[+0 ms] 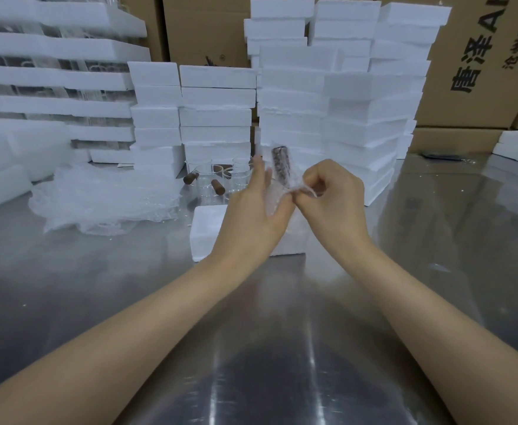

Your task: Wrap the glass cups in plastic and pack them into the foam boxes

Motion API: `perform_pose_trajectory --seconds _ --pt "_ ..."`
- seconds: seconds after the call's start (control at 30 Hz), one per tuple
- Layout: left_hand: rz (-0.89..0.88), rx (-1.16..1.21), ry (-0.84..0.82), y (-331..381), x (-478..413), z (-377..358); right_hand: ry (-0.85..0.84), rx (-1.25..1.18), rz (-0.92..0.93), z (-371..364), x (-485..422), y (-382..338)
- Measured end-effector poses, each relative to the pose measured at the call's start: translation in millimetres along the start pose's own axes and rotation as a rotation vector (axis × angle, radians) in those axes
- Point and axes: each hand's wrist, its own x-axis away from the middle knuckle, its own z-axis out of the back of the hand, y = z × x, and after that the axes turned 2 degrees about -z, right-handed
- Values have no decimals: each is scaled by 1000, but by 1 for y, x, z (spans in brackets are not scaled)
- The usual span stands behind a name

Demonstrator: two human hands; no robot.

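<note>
A: On the steel table point(67, 286), what's where? Big stuff first, pls.

B: Cartons point(481, 72) along the back wall. Stacked foam boxes point(352, 118) in front of them, several columns. Loose bubble wrap heap point(104, 197) on the left. One foam box point(205, 234) lies flat, directly below the hands. Bare glass cups point(208, 182) w/ wooden handles stand behind it, near the stacks.

A: And the cup being worked on?

B: Wrapped cup point(280, 167) is up in the air between both hands, above that flat box. Its dark handle shows thru the wrap, pointing up.

A: Hands?

B: L hand point(248, 213): fingers straight, laid flat against the bundle's side. Can't tell if the thumb clamps it. R hand point(334, 197): fingers curled, pinching the loose tail of wrap beside the L thumb.

A: Risks?

B: Prob. three. Bundle is mostly propped, not gripped, so a hard tug on the tail could pull it off the L palm onto foam or steel. Glass, so it may chip. If the tail isn't tucked, the wrap likely springs open. Also the bare cups sit close behind, so a forward swing could knock one over.
</note>
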Motion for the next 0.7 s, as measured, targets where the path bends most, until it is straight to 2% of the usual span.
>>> perform_pose_trajectory --seconds 0.1,0.23,0.3,0.43,0.53,0.7 --pt "-94 -25 28 4 0 5 -40 -135 7 -5 2 -4" --pt "-23 -27 56 2 -4 10 -275 -213 -197 -5 -1 -4" --pt "-2 -41 63 1 -6 12 -359 -200 -119 -2 2 -5" --pt "0 -102 78 -2 -8 14 -406 -49 124 -3 8 -8" --pt "-10 -152 103 -5 -8 14 -403 28 111 -5 8 -9" --pt "-76 -215 117 -5 -3 8 -280 74 70 -11 9 -8"
